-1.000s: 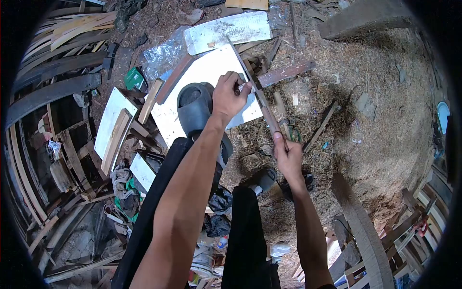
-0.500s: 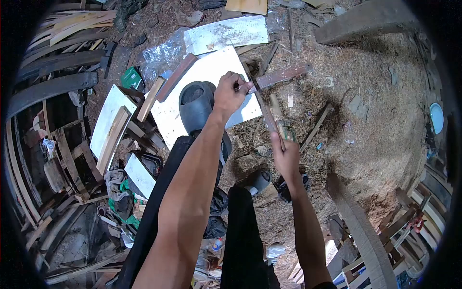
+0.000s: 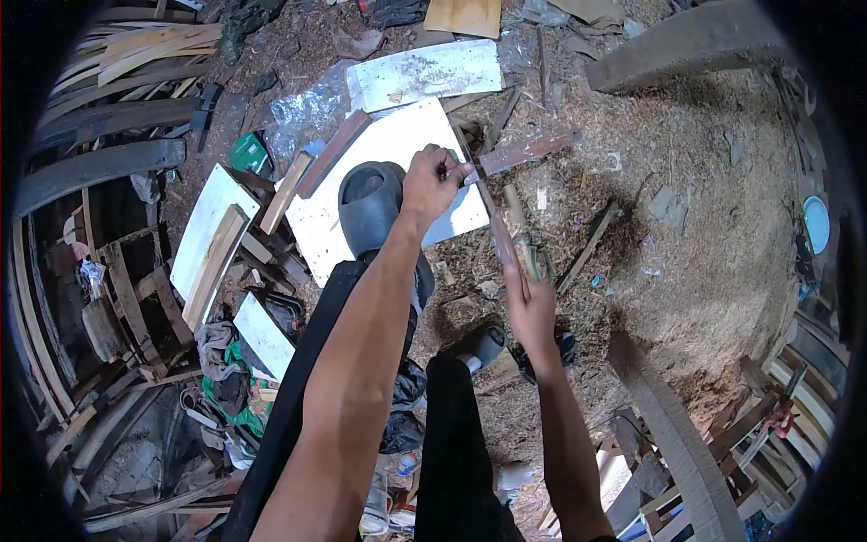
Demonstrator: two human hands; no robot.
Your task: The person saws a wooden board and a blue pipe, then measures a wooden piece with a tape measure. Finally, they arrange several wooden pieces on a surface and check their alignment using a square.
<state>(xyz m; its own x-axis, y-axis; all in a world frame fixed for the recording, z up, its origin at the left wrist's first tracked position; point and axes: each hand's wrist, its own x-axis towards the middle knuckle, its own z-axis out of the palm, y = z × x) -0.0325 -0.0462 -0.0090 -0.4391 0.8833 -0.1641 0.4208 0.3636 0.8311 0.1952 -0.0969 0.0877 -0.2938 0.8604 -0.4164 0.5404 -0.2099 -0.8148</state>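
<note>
My left hand is closed, its fingertips at the left end of a reddish-brown wooden strip. Most of that end is hidden by the fingers. My right hand grips a long, thin handsaw, seen nearly edge-on, with the index finger stretched along it. Its blade crosses the strip just right of my left fingertips. Beneath my left hand lies a white board, and my foot in a dark slide sandal rests on it.
Another white panel lies beyond the board. Brown wood and pale wood offcuts lie to its left. Curved timbers are stacked at far left. A curved beam stands at lower right. Sawdust covers the ground.
My right hand has drawn the handsaw back toward my body, and its far tip no longer reaches past the white board's top edge. My left hand stays nearly in place.
</note>
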